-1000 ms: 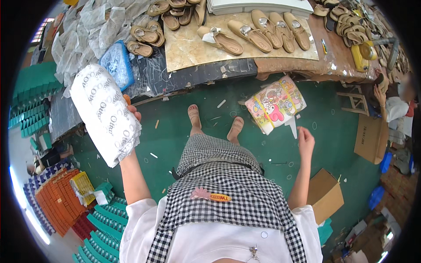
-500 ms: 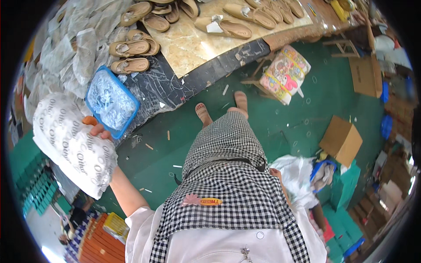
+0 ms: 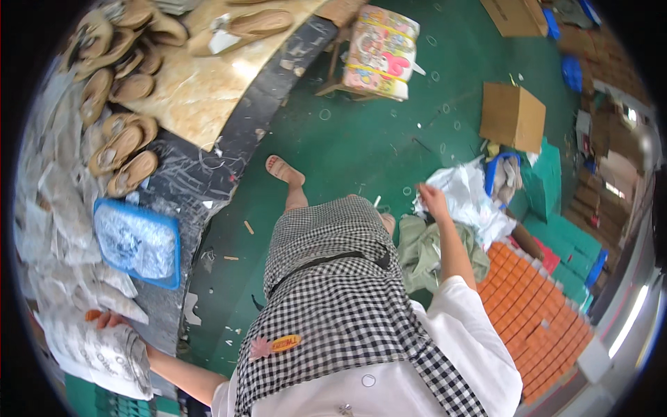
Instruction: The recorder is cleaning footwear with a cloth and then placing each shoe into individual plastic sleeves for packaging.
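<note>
My left hand reaches far out to the left and grips a large white printed bag that rests on the dark worktable's edge. My right hand stretches out to the right over the green floor, its fingers at the edge of a crumpled white plastic sheet. Whether it grips the sheet is unclear. A blue tray of clear packets lies on the table just beyond the white bag. Tan sandals lie in pairs farther along the table.
Clear plastic bags pile along the table's left side. A colourful wrapped bundle sits on a small stool. A cardboard box, a green cloth, and stacks of orange boxes and green boxes stand on the floor to the right.
I have turned right. The white bag has come down from the air onto the table edge. My right hand has come into view, reaching toward the plastic sheet.
</note>
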